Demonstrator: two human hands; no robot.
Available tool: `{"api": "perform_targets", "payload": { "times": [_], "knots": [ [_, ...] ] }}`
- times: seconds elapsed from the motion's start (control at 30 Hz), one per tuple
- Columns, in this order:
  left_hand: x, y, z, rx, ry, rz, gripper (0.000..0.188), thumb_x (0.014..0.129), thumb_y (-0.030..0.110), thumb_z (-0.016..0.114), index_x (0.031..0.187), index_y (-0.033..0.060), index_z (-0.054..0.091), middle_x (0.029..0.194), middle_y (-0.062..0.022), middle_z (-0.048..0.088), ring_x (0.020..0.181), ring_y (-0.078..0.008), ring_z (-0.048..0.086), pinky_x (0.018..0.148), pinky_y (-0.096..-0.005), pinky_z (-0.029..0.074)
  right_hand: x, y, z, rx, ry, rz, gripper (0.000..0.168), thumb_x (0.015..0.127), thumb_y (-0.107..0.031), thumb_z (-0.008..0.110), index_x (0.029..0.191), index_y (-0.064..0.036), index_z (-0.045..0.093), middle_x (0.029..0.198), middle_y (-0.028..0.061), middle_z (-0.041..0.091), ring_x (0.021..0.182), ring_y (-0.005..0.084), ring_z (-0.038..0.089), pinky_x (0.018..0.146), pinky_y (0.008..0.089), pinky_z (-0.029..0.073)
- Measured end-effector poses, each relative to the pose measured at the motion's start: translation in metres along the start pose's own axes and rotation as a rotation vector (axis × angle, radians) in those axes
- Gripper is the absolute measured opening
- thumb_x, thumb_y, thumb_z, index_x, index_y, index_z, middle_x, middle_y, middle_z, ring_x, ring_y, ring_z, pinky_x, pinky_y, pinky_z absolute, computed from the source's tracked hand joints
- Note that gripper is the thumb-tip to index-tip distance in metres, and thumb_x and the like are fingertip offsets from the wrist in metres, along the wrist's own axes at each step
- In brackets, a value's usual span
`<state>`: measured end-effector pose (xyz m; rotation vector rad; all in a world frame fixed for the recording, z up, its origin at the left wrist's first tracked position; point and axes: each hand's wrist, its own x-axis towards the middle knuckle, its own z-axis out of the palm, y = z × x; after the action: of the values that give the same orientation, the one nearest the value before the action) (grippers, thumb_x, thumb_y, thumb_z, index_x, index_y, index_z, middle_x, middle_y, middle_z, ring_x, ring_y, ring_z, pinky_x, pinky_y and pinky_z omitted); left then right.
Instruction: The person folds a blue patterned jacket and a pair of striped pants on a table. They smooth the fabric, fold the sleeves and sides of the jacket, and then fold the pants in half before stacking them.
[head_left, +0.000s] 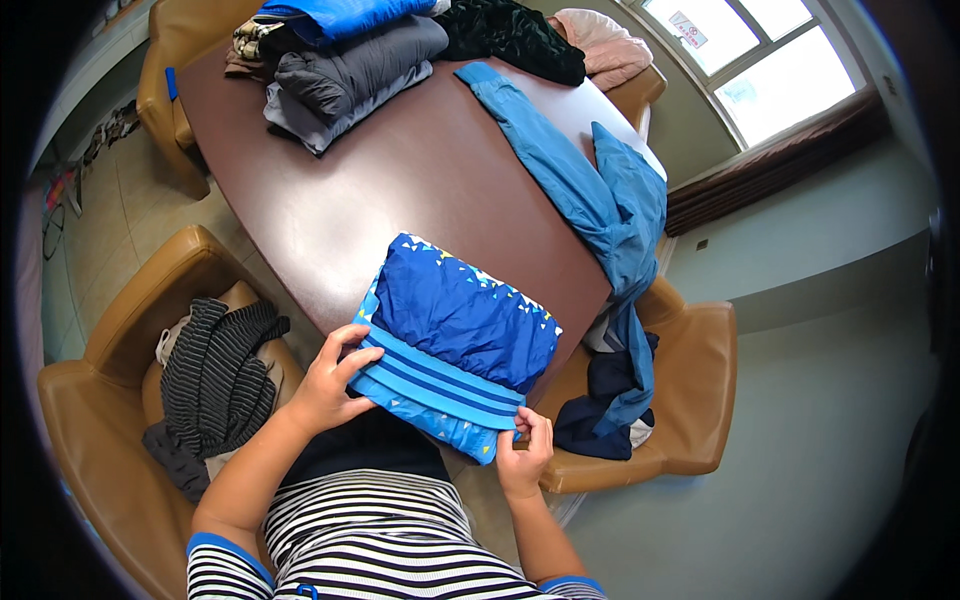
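Observation:
A folded blue garment (465, 322) with small white and yellow triangles lies at the near corner of the brown table (337, 187), partly past its edge. Across its near part runs a light blue ribbed band (450, 382) with dark blue stripes. My left hand (337, 375) pinches the left end of this band between thumb and fingers. At the band's right end, the fingertips of my right hand (527, 450) grip the fabric. The underside of the garment is hidden.
Folded clothes, including a grey padded garment (360, 64), are stacked at the far left. Beside a dark velvety garment (510, 37), a teal garment (562, 172) trails over the right edge. Striped clothing (221, 375) lies on the left leather chair (97, 390); dark clothing (600, 427) on the right chair (697, 390).

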<state>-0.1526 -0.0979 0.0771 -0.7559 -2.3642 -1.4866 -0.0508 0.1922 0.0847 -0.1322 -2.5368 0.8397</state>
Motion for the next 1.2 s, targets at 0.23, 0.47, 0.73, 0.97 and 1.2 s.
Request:
{"api": "perform_targets", "payload": {
  "times": [0.23,0.47,0.73,0.97,1.2],
  "knots": [
    [-0.015,0.001,0.03,-0.018,0.166,-0.06,0.05,0.061,0.003,0.085,0.101,0.0095,0.057,0.097,-0.011,0.048,0.08,-0.0254,0.055,0.071,-0.0335,0.05,-0.017,-0.009,0.025,0.558,0.257,0.242,0.008,0.093,-0.004,0.044,0.1,-0.001,0.045,0.1,0.0068,0.05,0.089,0.0119,0.046,0.079,0.0271,0.041],
    [0.004,0.022,0.038,0.156,0.273,-0.257,0.041,0.062,-0.002,0.077,0.093,0.0057,0.051,0.089,-0.0116,0.048,0.076,-0.0294,0.053,0.067,-0.0378,0.045,-0.03,-0.011,0.026,0.612,0.165,0.169,0.009,0.095,-0.007,0.048,0.098,0.001,0.045,0.101,0.0095,0.051,0.09,0.0139,0.048,0.086,0.0275,0.041],
    [-0.037,0.059,0.045,0.482,-0.092,0.573,0.03,0.088,0.024,0.062,0.118,0.0267,0.064,0.112,0.0058,0.058,0.103,-0.0117,0.054,0.092,-0.0362,0.037,-0.033,0.015,0.025,0.585,0.134,0.111,0.025,0.082,0.008,0.063,0.105,0.006,0.053,0.109,0.0196,0.065,0.099,0.0234,0.066,0.091,0.0327,0.051],
    [-0.037,0.056,0.113,0.484,0.023,0.678,0.033,0.089,0.023,0.059,0.121,0.0209,0.069,0.123,0.0066,0.06,0.1,-0.0096,0.051,0.089,-0.0299,0.036,-0.023,0.007,0.011,0.417,0.139,0.174,0.02,0.077,0.01,0.069,0.094,0.002,0.063,0.098,0.0141,0.067,0.093,0.0246,0.067,0.085,0.0326,0.054],
    [-0.02,0.065,0.122,0.489,0.003,0.541,0.032,0.083,0.02,0.058,0.11,0.0135,0.073,0.114,0.0024,0.066,0.094,-0.0138,0.055,0.083,-0.0305,0.04,-0.01,0.004,-0.008,0.305,0.039,-0.036,0.017,0.072,0.011,0.063,0.085,0.001,0.058,0.088,0.0139,0.063,0.083,0.0282,0.062,0.08,0.0351,0.05]
  ]
}}
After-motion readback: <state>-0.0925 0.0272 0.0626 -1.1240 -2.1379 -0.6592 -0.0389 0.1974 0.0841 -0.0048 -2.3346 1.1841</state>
